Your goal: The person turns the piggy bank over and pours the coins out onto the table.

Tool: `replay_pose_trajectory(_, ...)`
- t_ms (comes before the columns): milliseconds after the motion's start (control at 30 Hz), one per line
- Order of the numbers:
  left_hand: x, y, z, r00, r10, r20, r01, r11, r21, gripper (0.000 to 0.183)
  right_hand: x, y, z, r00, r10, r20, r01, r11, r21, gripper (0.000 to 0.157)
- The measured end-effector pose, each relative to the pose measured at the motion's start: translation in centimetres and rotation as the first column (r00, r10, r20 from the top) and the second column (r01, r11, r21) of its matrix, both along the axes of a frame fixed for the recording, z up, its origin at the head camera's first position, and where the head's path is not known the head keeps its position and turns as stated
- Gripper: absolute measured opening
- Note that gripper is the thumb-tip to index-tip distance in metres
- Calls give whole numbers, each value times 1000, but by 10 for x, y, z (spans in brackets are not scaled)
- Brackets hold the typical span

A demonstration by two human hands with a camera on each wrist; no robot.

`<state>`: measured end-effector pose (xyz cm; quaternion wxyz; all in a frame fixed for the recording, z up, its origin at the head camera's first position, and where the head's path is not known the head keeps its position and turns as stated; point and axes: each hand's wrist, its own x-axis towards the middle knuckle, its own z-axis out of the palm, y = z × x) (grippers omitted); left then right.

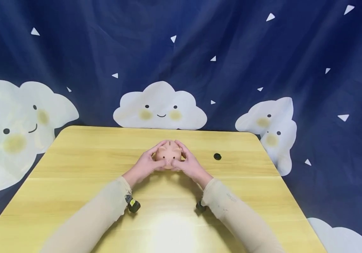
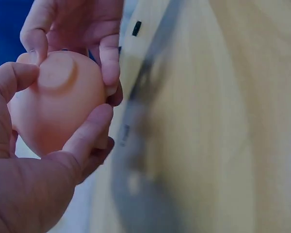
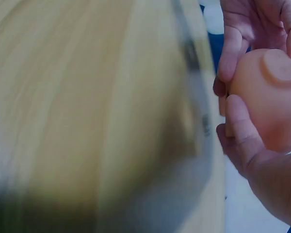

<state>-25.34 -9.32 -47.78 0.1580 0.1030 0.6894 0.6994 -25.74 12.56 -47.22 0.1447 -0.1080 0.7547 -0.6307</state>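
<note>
A pink piggy bank (image 1: pixel 169 151), with a coin slot on top and two dark eyes, is held between both hands over the middle of the table. My left hand (image 1: pixel 144 165) grips its left side and my right hand (image 1: pixel 192 166) its right side, thumbs on the front by the snout. In the left wrist view the round snout of the piggy bank (image 2: pixel 53 116) stands out between the thumb and fingertips. The right wrist view shows the same piggy bank (image 3: pixel 262 109) from the other side, fingers curled round it. Its back is hidden.
A small black round piece (image 1: pixel 217 156) lies on the light wooden table (image 1: pixel 83 165), to the right of the hands. Behind the table hangs a dark blue curtain (image 1: pixel 149 52) with white clouds and triangles. Small dark devices (image 1: pixel 132 204) sit at the wrists.
</note>
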Motion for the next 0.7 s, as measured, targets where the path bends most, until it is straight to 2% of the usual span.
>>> replay_pose_trajectory(67, -2, 0, -8, 1000, -8, 17, 8, 1000, 18, 91, -2, -1, -6, 1000, 4, 26, -4, 1000, -20, 94)
replay_pose_trajectory(167, -2, -1, -13, 1000, -7, 11, 6, 999, 32, 91, -2, -2, -11, 1000, 10, 30, -9, 999, -53, 95)
replay_pose_trajectory(467, 5, -5, -12, 998, 6, 60, -7, 1000, 24, 91, 1, -7, -12, 999, 18, 45, -16, 999, -39, 94)
replay_pose_trajectory(567, 5, -6, -1, 994, -3, 112, 1, 1000, 16, 92, 2, -8, -3, 994, 24, 106, -19, 999, -49, 93)
replay_pose_trajectory(633, 4, -6, 14, 990, -17, 141, 14, 1000, 19, 90, 2, -9, 9, 989, 29, 148, -18, 997, -78, 91)
replay_pose_trajectory(700, 5, -6, 35, 994, -18, 103, 18, 1000, 3, 87, 2, -10, 25, 991, 23, 133, -8, 994, -111, 89)
